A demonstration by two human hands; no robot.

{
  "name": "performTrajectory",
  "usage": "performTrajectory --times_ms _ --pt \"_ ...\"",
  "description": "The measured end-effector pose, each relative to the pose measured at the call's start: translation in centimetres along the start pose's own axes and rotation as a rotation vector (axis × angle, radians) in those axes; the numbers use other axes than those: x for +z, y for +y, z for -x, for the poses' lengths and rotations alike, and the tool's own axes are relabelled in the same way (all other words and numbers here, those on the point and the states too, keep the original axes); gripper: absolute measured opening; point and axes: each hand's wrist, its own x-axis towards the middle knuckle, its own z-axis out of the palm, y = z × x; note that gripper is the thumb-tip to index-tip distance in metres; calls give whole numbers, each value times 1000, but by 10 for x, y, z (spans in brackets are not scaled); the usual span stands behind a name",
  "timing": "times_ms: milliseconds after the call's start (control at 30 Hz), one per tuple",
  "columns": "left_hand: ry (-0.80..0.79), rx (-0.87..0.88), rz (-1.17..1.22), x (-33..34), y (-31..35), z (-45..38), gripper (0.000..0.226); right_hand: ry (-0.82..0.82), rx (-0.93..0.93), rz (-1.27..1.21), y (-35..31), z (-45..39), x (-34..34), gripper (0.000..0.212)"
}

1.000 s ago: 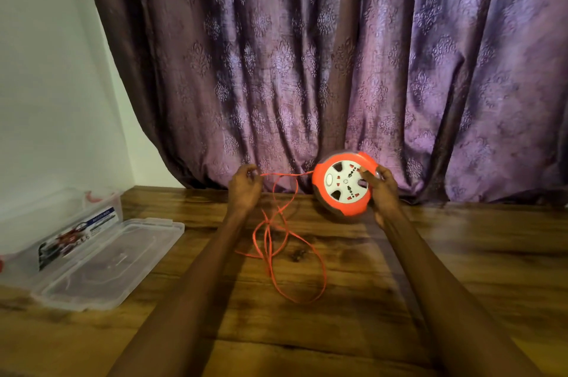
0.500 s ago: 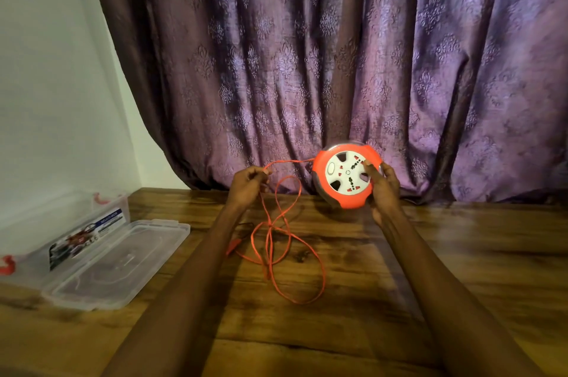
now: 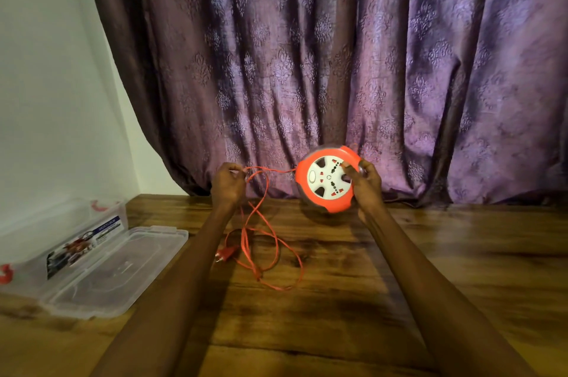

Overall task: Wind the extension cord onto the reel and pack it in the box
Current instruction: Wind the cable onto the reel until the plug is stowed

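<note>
An orange reel (image 3: 327,179) with a white socket face is held upright above the wooden table (image 3: 353,299), close to the curtain. My right hand (image 3: 364,184) grips its right edge, fingers on the white face. My left hand (image 3: 228,183) pinches the thin orange cord (image 3: 261,241), which runs taut from my fingers to the reel's left side. The slack hangs down in loops onto the table, ending in an orange plug (image 3: 226,254). A clear plastic box (image 3: 61,241) stands open at the left, its lid (image 3: 120,272) lying flat beside it.
A purple patterned curtain (image 3: 338,69) hangs along the table's far edge. A white wall (image 3: 46,100) stands at the left behind the box. The box has red clips (image 3: 6,273).
The reel's white face has turned. The cord loops on the table have shrunk and shifted, and the plug has come into view by my left forearm.
</note>
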Motion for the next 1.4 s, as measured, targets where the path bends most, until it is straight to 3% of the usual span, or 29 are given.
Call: performTrajectory --times_ms 133,233,300,367,467,567,733,833,933,1000,1267,1400 --pt "218 340 -9 5 12 20 19 12 -35 2 3 1 8 27" --pt "-17 485 143 17 34 43 11 32 -57 -5 3 -2 10 28" --pt "-253 378 160 29 47 55 17 38 -62 -26 0 -5 10 28" --pt "-470 92 240 44 49 60 32 30 -55 -47 -5 -7 9 28" --pt "-600 -157 373 62 42 66 59 13 -14 -32 -10 -10 4 24" --pt "-649 -241 705 72 42 76 18 -36 21 -10 -12 -13 0 16" --pt "-624 -302 833 83 36 81 13 -113 -68 149 -9 -18 -2 41" --pt "-565 -314 825 88 30 80 11 -217 -444 704 -1 -17 -9 56" --pt "-451 -308 846 95 26 83 10 -289 -829 1268 2 -5 -10 45" --pt "-360 -307 865 99 23 85 9 -340 -947 1478 5 3 -5 43" --pt "-232 -226 925 116 15 95 12 -322 -954 1719 6 4 12 58" --pt "-185 -122 906 121 14 96 14 -229 -763 1614 0 10 19 59"
